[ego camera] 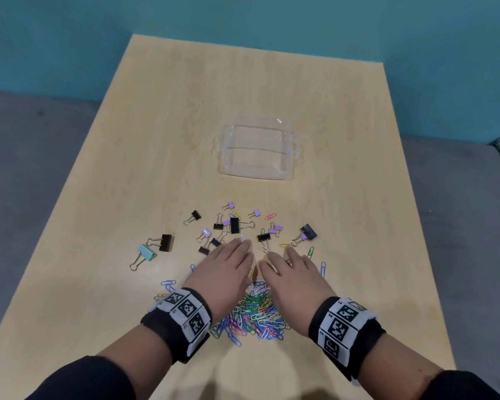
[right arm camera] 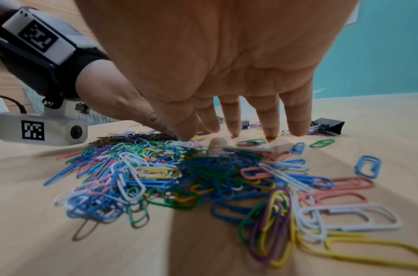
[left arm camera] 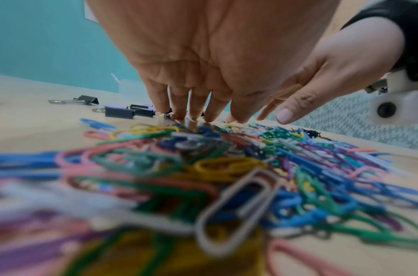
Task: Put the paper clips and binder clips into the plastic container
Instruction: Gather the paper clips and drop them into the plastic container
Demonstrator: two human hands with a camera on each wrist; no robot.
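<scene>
We cup left hand (ego camera: 228, 264) and right hand (ego camera: 292, 272), both flat, holding nothing, fingertips on tabletop (ego camera: 358, 168); rake paper clip pile (ego camera: 254, 313) lower centre together, then lift into clear container (ego camera: 257, 151).

Both hands (left arm camera: 217, 61) fingertips-down behind paper clips (left arm camera: 203, 177); binder clips (left arm camera: 122, 110) beyond.

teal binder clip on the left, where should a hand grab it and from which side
Pinch the teal binder clip across its folded teal body, coming straight down from above. It lies flat on the table, set apart from the other clips, with its wire handles trailing toward the near-left; those are thin and would likely swing. The left hand is nearer.
</scene>
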